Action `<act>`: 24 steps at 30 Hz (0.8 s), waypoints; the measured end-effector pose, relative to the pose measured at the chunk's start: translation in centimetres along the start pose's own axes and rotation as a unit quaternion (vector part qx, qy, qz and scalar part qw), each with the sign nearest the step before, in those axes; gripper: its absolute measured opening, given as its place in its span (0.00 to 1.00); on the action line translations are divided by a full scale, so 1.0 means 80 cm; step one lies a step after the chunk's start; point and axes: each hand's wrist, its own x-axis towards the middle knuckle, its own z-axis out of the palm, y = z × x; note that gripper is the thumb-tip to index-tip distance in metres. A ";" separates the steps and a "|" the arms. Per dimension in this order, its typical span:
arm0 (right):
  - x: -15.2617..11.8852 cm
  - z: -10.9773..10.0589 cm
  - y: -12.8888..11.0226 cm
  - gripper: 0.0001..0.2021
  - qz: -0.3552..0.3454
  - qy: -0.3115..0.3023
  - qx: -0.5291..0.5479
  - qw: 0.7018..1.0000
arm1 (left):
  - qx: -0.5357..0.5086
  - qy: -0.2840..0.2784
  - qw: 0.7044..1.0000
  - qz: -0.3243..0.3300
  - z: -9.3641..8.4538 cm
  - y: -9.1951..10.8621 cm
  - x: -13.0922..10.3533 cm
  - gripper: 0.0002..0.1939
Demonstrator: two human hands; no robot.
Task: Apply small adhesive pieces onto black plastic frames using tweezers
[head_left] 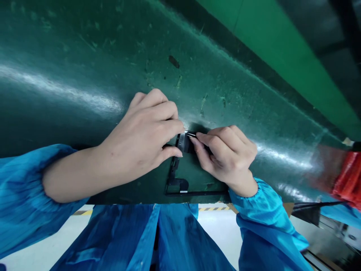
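Note:
A thin black frame (173, 165) lies on the green bench near its front edge, with a rounded tab and a small white label at its lower left corner. My left hand (149, 131) rests over the frame's upper left corner, thumb and index fingertips on either side of it and the other fingers curled. My right hand (228, 154) is closed in a pinch on tweezers (191, 134), whose shiny tips point left at that corner, close to my left index fingertip. A dark panel between the hands is partly hidden by the right fingers.
The green bench top (84, 49) is scuffed and reflects light. A raised bright green strip (270, 41) runs along its far side. Red wrapped material (348, 180) sits at the right edge. The bench's front edge meets my blue smock (126, 233).

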 end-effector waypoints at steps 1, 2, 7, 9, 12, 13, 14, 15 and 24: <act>0.001 0.000 0.000 0.06 0.004 0.000 -0.005 1.000 | 0.001 0.002 1.000 0.001 0.000 0.000 0.000 0.11; 0.001 0.001 0.000 0.06 0.007 -0.001 -0.008 1.000 | 0.001 0.001 1.000 0.003 0.000 0.000 0.000 0.12; 0.000 0.003 0.002 0.06 0.004 -0.009 0.010 1.000 | 0.000 0.009 1.000 0.012 0.000 0.000 0.001 0.15; -0.001 0.002 0.003 0.06 -0.013 -0.008 0.031 0.999 | 0.000 0.007 1.000 0.007 0.000 0.001 0.001 0.13; -0.002 0.000 0.005 0.07 -0.013 0.014 0.031 0.999 | -0.004 -0.001 1.000 -0.003 0.000 0.001 0.001 0.10; -0.001 0.000 0.006 0.07 -0.007 0.019 0.024 0.999 | -0.009 -0.001 1.000 -0.004 0.001 0.001 0.000 0.10; -0.001 0.000 0.007 0.07 -0.003 0.019 0.018 1.000 | -0.013 -0.001 1.000 -0.004 0.001 0.001 0.000 0.10; -0.001 0.000 0.007 0.07 0.000 0.016 0.011 1.000 | -0.016 0.004 1.000 -0.003 0.002 0.000 0.000 0.10; -0.001 0.001 0.009 0.07 -0.002 -0.004 0.006 1.000 | 0.002 0.001 1.000 0.000 0.001 0.002 0.004 0.09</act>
